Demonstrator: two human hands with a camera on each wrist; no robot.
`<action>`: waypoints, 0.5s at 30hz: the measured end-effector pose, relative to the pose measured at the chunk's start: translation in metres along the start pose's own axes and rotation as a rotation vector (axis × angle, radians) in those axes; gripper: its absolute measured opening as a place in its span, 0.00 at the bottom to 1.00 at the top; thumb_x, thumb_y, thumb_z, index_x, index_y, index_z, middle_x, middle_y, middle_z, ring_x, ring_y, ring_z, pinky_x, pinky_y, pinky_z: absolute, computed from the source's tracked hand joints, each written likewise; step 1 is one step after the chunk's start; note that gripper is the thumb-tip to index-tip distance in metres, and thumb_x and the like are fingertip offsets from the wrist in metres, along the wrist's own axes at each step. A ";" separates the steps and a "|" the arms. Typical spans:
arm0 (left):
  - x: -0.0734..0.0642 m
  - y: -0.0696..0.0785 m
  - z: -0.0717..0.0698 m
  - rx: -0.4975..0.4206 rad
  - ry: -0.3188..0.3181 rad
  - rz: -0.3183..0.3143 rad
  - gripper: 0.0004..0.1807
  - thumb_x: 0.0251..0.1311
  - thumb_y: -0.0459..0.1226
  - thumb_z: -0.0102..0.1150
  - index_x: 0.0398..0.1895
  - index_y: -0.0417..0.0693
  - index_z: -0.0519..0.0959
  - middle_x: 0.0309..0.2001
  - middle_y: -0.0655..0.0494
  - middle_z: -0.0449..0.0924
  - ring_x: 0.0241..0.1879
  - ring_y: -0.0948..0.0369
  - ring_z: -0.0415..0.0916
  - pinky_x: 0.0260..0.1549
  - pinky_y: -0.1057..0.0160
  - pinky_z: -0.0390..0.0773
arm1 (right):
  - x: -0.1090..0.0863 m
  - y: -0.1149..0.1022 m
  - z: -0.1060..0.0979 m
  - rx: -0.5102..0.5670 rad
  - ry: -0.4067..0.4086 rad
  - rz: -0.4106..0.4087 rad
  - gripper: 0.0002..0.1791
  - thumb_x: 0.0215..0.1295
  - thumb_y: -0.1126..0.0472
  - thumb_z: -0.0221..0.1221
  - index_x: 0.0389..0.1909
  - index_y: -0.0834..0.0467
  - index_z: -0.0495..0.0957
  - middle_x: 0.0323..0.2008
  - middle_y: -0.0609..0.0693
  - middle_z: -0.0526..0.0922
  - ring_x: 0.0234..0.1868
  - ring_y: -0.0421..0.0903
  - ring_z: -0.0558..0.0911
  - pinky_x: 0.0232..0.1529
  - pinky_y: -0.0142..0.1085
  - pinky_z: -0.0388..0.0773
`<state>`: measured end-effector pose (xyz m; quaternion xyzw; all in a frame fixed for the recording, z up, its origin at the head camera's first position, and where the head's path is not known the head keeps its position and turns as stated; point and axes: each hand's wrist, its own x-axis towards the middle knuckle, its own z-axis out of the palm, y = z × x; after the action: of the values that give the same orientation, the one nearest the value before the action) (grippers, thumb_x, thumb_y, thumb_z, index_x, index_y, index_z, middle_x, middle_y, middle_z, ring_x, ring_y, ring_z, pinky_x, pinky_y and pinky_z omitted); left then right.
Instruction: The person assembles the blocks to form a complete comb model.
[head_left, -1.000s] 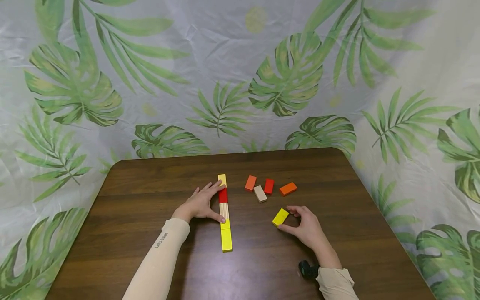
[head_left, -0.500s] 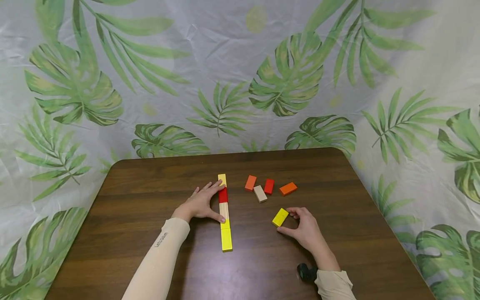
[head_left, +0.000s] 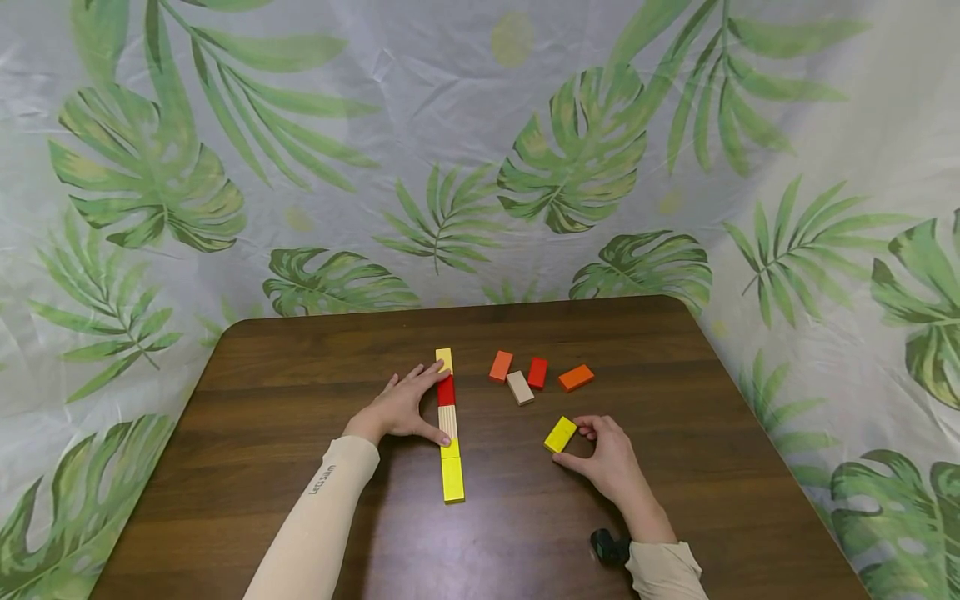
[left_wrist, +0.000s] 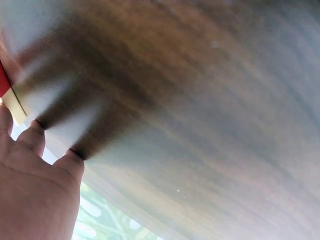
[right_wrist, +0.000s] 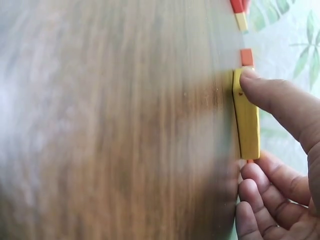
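A straight row of wooden blocks runs front to back on the table, touching end to end. From the back come a pale yellow block, a red block, a striped plain-wood block, then two bright yellow blocks, the front one lying nearest me. My left hand is spread beside the row, thumb and index fingertip touching it. Right of the row, a loose yellow block lies slanted; my right hand pinches its ends between thumb and index finger.
Behind the loose yellow block lie a coral block, a plain-wood block, a red block and an orange block. A black wrist camera hangs at the right sleeve. A leaf-patterned curtain stands behind the brown table.
The right wrist and forearm have shifted slightly left, while the fingers stay at the yellow block, which is almost unmoved. The left hand and the row look the same.
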<state>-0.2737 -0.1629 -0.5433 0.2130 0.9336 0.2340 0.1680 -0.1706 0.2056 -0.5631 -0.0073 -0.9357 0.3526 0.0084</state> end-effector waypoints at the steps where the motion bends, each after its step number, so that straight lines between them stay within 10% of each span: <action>1: 0.000 0.000 0.000 0.000 0.000 0.000 0.68 0.43 0.64 0.84 0.87 0.60 0.58 0.90 0.61 0.45 0.89 0.46 0.42 0.83 0.30 0.41 | 0.000 0.000 0.000 -0.001 0.003 0.000 0.37 0.52 0.51 0.84 0.58 0.66 0.81 0.47 0.57 0.81 0.49 0.53 0.81 0.57 0.50 0.81; 15: -0.001 0.000 0.000 -0.005 -0.001 0.002 0.68 0.44 0.64 0.84 0.87 0.60 0.57 0.90 0.62 0.44 0.89 0.46 0.42 0.83 0.30 0.40 | -0.001 -0.003 0.001 -0.014 0.012 -0.034 0.33 0.52 0.53 0.83 0.56 0.65 0.84 0.46 0.55 0.84 0.47 0.50 0.82 0.54 0.47 0.82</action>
<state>-0.2729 -0.1641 -0.5429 0.2137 0.9328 0.2363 0.1685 -0.1695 0.2030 -0.5615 0.0063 -0.9381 0.3457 0.0198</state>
